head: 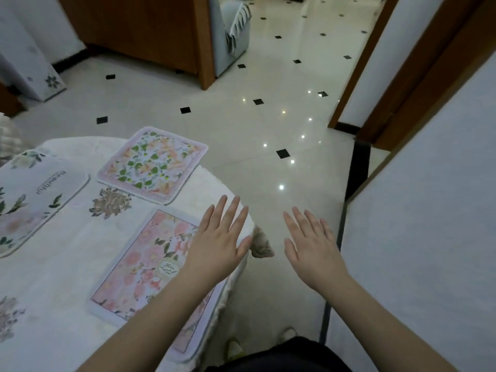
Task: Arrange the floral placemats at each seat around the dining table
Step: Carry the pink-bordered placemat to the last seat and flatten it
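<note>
Three floral placemats lie on a round table under a white embroidered cloth point(72, 264). A pink rose placemat point(145, 267) lies nearest me at the table's right edge. Beyond it sits a placemat with green leaves and orange flowers point(151, 165), and at the left a pale one with grey-green leaves point(35, 197). My left hand point(217, 242) hovers open, fingers spread, over the pink placemat's far right corner. My right hand point(312, 248) is open too, held in the air past the table's edge above the floor. Neither hand holds anything.
Glossy cream floor tiles point(268, 130) with small black diamonds stretch ahead. A white wall point(418, 237) stands close on the right, with a wooden door frame point(402, 76) behind it. A wooden cabinet point(150, 33) and a pale blue chair point(230, 36) stand at the back.
</note>
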The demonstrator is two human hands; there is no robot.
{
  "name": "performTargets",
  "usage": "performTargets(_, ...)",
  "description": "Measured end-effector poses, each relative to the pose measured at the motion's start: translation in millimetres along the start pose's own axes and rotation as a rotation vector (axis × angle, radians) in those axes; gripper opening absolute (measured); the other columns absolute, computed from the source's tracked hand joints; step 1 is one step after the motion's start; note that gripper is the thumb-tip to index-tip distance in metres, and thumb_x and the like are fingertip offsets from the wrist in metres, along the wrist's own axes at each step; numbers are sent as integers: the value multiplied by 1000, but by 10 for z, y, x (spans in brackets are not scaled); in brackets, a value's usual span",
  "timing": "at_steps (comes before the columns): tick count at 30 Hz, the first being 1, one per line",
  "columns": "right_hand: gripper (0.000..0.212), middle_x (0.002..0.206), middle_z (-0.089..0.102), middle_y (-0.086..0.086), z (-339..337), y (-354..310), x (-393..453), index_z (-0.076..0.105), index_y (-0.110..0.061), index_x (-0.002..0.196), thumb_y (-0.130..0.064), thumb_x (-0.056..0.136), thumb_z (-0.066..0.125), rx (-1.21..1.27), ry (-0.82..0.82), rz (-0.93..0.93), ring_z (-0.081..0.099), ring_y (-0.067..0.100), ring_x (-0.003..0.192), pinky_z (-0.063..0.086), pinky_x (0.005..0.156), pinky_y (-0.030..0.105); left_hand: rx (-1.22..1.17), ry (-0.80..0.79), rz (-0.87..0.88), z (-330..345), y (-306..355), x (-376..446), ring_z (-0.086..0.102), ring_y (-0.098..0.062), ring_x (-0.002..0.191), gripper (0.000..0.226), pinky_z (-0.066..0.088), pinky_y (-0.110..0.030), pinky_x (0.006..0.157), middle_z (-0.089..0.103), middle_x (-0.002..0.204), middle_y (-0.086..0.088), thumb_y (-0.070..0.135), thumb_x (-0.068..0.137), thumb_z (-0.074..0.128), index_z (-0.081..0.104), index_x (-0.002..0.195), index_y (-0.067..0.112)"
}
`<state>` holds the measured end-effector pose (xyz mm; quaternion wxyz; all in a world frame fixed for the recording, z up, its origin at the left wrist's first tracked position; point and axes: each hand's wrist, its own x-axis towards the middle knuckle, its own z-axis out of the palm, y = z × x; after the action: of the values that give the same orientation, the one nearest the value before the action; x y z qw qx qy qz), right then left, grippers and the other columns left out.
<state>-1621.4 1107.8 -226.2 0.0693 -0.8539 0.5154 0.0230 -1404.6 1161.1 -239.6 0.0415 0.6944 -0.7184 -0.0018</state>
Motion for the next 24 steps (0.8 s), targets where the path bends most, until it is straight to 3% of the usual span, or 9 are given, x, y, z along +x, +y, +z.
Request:
performTargets(2, 70, 164, 13, -1, -22, 92, 66, 12, -27, 156, -47, 90, 1, 7, 14, 32, 9, 21, 151, 0, 120, 41, 2, -18, 13, 13, 61, 188, 22, -31, 149, 65, 11, -47, 117, 30, 160, -7, 54, 101, 15, 36, 152, 18)
performTargets(5, 68, 163, 18, 1, -33, 277, 177, 16, -25, 156, -47, 93, 3, 23, 32, 67, 13, 22, 150, 4, 121, 43, 17, -9, 45, 39, 203, 473, 34, -32, 144, 61, 17, -48, 117, 41, 154, -7, 51, 99, 26, 42, 149, 18)
performTargets(10, 73, 164, 8, -2, -51, 677, 431, 8, -27, 157, -52, 90, -7, 60, 25, 109, 4, 19, 151, -4, 120, 39, 21, -79, 39, 144, 485, 1041, 44, -34, 137, 62, 33, -56, 110, 53, 145, -6, 52, 96, 29, 45, 147, 21)
performTargets(16, 59, 153, 40, 6, 8, 1338, 957, 36, -18, 150, -44, 100, 18, 0, 57, 154, 31, 27, 144, 9, 117, 44, 50, -105, 39, 249, 782, 1832, 37, -29, 143, 65, 22, -57, 116, 46, 151, -4, 54, 97, 20, 38, 150, 21)
performTargets(19, 59, 153, 41, 6, -55, 1605, 1280, 37, -18, 150, -43, 100, 19, -12, 61, 141, 30, 28, 145, 10, 117, 47, 59, -75, 33, 235, 911, 2224, 38, -24, 142, 63, 14, -53, 114, 47, 150, -3, 53, 98, 25, 41, 148, 18)
performTargets(24, 59, 153, 41, 6, -163, 1923, 1769, 37, -18, 150, -43, 99, 20, 2, 86, 98, 28, 28, 146, 11, 117, 49, 65, -55, -10, 233, 999, 2712, 39, -24, 142, 60, 12, -50, 114, 48, 150, -3, 50, 99, 26, 42, 148, 19)
